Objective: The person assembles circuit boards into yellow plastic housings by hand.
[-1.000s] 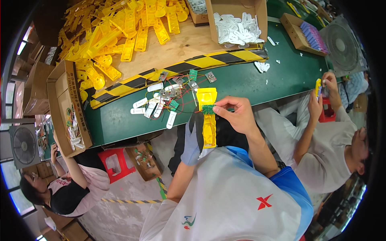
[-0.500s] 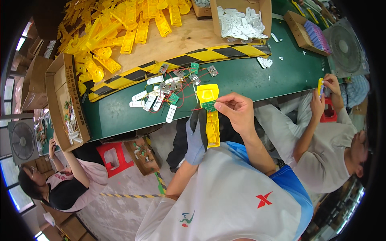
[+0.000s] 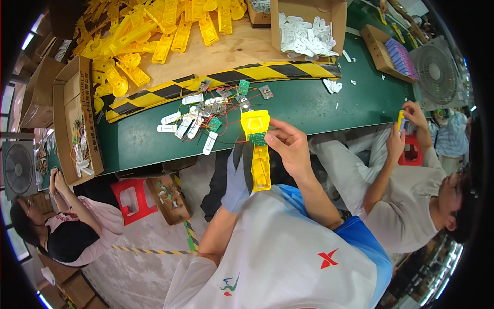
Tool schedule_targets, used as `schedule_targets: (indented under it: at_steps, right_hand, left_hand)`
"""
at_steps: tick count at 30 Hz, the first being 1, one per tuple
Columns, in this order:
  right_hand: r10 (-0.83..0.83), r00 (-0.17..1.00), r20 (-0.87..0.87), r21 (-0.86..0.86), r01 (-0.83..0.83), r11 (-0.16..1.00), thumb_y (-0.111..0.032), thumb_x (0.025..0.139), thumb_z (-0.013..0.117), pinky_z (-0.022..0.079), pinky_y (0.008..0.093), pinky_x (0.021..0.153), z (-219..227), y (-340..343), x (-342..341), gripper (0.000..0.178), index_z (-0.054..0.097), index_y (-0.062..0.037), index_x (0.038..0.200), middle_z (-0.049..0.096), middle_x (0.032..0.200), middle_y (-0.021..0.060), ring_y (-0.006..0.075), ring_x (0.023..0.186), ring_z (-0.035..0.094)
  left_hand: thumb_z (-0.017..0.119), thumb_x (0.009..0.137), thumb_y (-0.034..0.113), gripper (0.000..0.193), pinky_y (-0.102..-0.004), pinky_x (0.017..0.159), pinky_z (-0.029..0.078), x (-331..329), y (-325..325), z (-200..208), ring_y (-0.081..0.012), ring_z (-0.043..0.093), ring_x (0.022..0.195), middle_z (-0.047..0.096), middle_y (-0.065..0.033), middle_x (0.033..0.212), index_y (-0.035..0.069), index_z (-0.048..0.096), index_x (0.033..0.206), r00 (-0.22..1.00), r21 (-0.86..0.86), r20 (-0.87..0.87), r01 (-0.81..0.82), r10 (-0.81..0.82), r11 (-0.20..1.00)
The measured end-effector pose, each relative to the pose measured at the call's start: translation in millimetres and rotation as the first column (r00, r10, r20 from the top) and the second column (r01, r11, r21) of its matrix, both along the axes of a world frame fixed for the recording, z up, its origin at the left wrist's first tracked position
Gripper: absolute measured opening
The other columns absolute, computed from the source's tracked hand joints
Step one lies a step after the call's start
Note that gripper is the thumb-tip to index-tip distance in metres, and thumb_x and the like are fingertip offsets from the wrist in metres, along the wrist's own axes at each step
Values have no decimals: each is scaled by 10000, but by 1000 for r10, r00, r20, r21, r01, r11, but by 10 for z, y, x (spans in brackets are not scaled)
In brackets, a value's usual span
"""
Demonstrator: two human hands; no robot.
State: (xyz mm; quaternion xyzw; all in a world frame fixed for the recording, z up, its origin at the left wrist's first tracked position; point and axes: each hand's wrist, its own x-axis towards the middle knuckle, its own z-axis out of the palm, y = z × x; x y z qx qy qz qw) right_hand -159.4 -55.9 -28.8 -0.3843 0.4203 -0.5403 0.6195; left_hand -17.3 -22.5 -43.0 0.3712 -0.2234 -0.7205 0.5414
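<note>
Since the earlier frame, the right index finger has slid up off the circuit board to the side of the housing's flared head, and the co-worker (image 3: 69, 232) off the tabletop's left end has brought both hands together.

From my remote seat I read glossy, hard yellow plastic in the housing (image 3: 261, 172): a long open trough with a wide, squared head. Knitted grey-blue fabric with a dark coating covers the left hand (image 3: 238, 177); the right hand (image 3: 289, 147) is bare. On the smooth green tabletop (image 3: 293, 98), thin red and dark wires tangle among rounded white plastic pieces (image 3: 193, 123) and small metal-faced modules (image 3: 265, 92). Striped tape (image 3: 252, 74) edges the plywood (image 3: 216, 54), where more yellow housings (image 3: 139, 36) are heaped.

I see the left fingers closed around the housing's left side, their tips mostly hidden. The right fingers are half bent: the thumb tip lies on the board's right edge, and I cannot tell whether thumb and index pinch anything between them.

My housing stands nearly upright in view, head over the tabletop's near edge, handle toward the shirt. The green circuit board (image 3: 256, 139), dotted with solder, sits crosswise just below the head.
</note>
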Motion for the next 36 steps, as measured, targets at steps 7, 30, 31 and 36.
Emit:
schedule_targets:
  at_steps: [7,30,31,36]
  right_hand:
    - [34,999,-34,-24,-35,999,-39,893,681,504,230,833,-129,33,-71,433,537,38,1293,707,983,93,97,892,651]
    - [-314,709,-631,-185,255,949,-195,915,655,504,275,733,87,-442,-811,214,678,-24,1043,705,868,75,131,795,653]
    - [-412,507,-757,-279,319,906,-209,892,676,512,306,722,108,-551,-974,215,691,-35,1018,708,862,93,168,780,669]
    - [-379,8,-925,-359,302,883,-244,839,710,511,419,719,-152,-915,-1568,239,707,-57,989,688,911,130,301,812,669]
  left_hand:
    - [556,988,191,319,-249,704,530,47,-40,113,-113,627,837,600,-35,949,51,471,1261,990,79,26,138,-140,987]
    - [544,993,282,297,-284,501,529,-5,-162,106,-163,631,590,638,-97,887,34,506,1153,984,67,154,81,-90,994]
    - [540,993,271,304,-289,510,537,75,-160,97,-163,640,613,640,-101,938,7,514,1143,977,112,171,112,-130,987]
    - [482,1007,217,425,-276,485,532,152,-171,187,-167,633,623,595,-137,1053,154,399,1420,980,-73,198,3,11,997]
